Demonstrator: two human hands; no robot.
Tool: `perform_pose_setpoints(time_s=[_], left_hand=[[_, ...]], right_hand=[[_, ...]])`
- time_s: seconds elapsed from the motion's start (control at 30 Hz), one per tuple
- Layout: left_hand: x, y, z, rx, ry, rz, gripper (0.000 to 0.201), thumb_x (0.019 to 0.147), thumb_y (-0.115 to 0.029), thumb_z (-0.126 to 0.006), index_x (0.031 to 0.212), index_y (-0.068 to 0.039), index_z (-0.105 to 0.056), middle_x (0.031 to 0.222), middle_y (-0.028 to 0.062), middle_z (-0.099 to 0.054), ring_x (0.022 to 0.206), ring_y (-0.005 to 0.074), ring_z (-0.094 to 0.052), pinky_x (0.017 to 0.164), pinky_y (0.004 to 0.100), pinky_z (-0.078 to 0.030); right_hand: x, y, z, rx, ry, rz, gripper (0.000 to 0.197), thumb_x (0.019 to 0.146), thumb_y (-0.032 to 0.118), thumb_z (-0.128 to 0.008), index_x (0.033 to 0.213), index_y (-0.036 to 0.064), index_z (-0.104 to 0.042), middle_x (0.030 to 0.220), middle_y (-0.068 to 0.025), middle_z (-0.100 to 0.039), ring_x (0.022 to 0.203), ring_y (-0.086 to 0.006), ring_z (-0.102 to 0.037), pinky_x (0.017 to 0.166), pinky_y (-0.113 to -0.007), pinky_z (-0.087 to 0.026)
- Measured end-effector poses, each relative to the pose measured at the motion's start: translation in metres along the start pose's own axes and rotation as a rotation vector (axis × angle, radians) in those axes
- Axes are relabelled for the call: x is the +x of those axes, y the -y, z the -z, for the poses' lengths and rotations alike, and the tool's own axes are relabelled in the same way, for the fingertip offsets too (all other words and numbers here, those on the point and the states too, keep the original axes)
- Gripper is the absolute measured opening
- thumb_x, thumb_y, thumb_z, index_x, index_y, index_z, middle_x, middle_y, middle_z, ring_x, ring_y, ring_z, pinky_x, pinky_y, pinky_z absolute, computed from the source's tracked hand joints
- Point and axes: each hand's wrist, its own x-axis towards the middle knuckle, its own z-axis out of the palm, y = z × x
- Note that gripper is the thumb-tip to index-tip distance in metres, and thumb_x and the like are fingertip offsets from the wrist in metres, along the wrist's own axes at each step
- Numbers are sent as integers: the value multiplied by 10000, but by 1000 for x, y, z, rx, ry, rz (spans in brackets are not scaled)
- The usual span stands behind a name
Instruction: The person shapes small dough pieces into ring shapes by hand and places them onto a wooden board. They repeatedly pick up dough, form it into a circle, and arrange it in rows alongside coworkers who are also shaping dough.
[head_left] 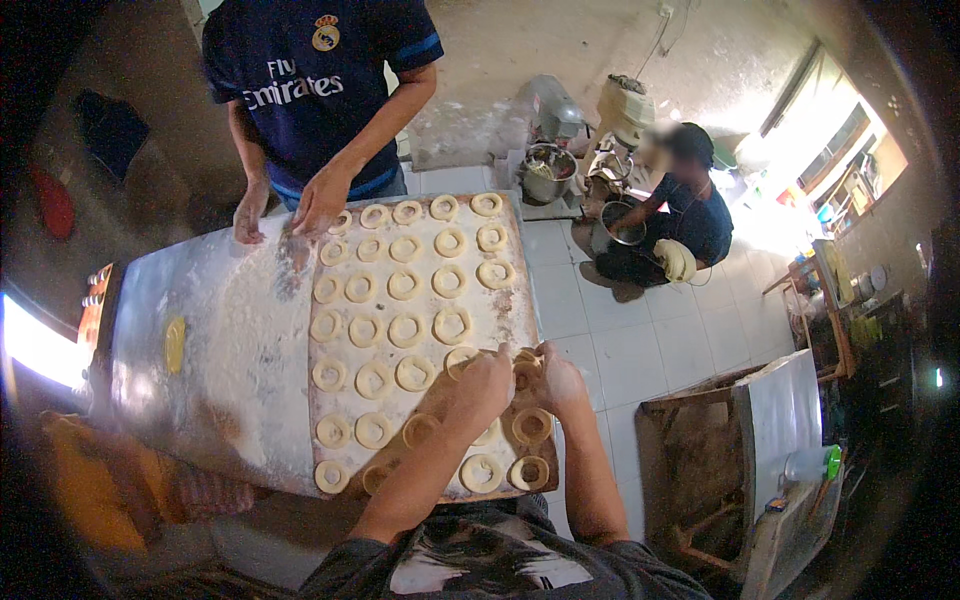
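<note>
Both my hands are over the near right part of a floured wooden board (505, 320). My left hand (486, 388) and my right hand (563, 382) meet at the fingertips, closed on a dough ring (526, 366) that my fingers partly hide. Rows of pale dough rings (404, 285) lie flat on the board. Close to my left wrist, another ring (420, 430) lies in the shadow of my arms. Below my right hand, one more ring (531, 426) rests near the board's right edge.
Across the table (160, 330), a person in a dark jersey (310, 120) has both hands at the board's far left corner. Another person (695, 215) crouches at right, holding a metal bowl (626, 222) near a mixer (553, 120). A worn cabinet (775, 440) stands at my right.
</note>
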Motion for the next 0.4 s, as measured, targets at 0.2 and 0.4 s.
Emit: perform_pose_setpoints(time_s=[0.2,0.4], left_hand=[[18,7,10,-39,-103,-22,405,882,-165,-644,1225,20,-536,817,236,-679,813,398,-698,677,483,-566],[82,29,34,168,-167,156,671,842,-318,-733,1404,-80,-452,1369,340,-449,1129,437,-606,826,459,-565]], right_hand=[[4,26,32,129,-69,140,500,820,235,-723,1241,96,-494,860,-217,-677,896,-427,-656,783,-488,-511],[86,38,31,-95,-22,-17,777,802,347,-771,1434,145,-366,1268,-190,-614,1109,-404,-623,933,-662,-426]])
